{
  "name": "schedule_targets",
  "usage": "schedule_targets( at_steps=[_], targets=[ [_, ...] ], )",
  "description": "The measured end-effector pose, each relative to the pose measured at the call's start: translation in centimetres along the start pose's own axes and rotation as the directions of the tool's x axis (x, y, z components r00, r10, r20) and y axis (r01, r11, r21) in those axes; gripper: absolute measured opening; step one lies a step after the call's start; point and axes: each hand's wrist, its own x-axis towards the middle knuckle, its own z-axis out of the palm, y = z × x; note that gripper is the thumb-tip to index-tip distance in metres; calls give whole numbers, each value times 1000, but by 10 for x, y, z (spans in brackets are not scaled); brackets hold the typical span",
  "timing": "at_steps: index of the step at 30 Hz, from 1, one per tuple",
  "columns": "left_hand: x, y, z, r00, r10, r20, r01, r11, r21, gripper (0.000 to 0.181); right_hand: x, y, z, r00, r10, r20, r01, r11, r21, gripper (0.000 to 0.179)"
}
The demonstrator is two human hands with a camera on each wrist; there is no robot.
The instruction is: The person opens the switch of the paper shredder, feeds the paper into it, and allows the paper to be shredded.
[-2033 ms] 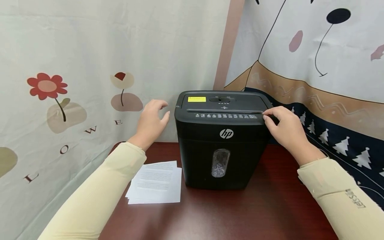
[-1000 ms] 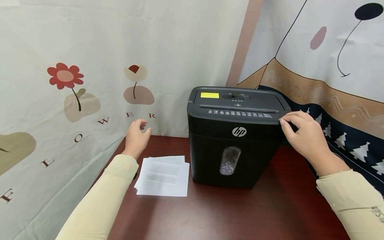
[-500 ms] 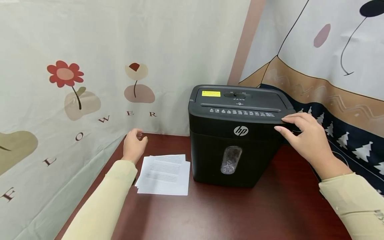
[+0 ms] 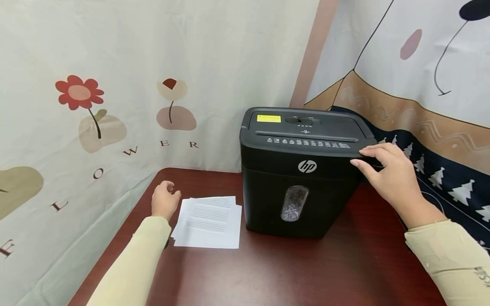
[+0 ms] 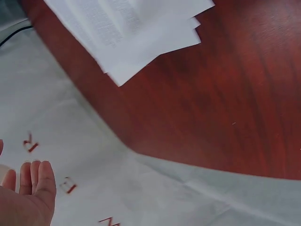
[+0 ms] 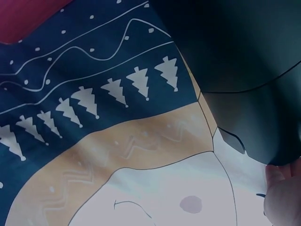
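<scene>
A black HP paper shredder (image 4: 264,191) stands upright on the table, with shredded bits behind its clear front window (image 4: 294,204). My right hand (image 4: 392,174) touches the top right front corner, its fingertips on the edge and the thumb spread below them. In the right wrist view, part of that hand (image 6: 284,195) shows against the shredder's dark body (image 6: 244,42). My left hand (image 4: 164,202) hovers left of a small stack of printed sheets (image 4: 208,221), fingers loosely bent and holding nothing. The left wrist view shows that hand (image 5: 33,200) apart from the sheets (image 5: 127,28).
The dark red wooden table (image 4: 268,272) has its left edge beside the left forearm. Printed cloth curtains (image 4: 214,55) hang behind it and on the right. A pale cable (image 4: 434,197) runs near the right wrist. A yellow label (image 4: 269,118) marks the shredder's top.
My left hand has come down from beside the shredder's top to the left of the sheets. The right hand stays at the corner, its thumb now more spread. The head view has shifted slightly.
</scene>
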Motion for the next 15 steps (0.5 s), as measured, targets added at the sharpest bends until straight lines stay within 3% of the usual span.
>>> schedule_targets(
  at_steps=[9,15],
  targets=[
    [-6,-18,18,998,-55,24,55,998,8,35,0,1,0,1000,-9,-4,9,1000,-11,31],
    [-9,-29,28,996,-59,62,57,998,33,38,1,-1,0,1000,6,9,-6,1000,-17,32]
  ],
)
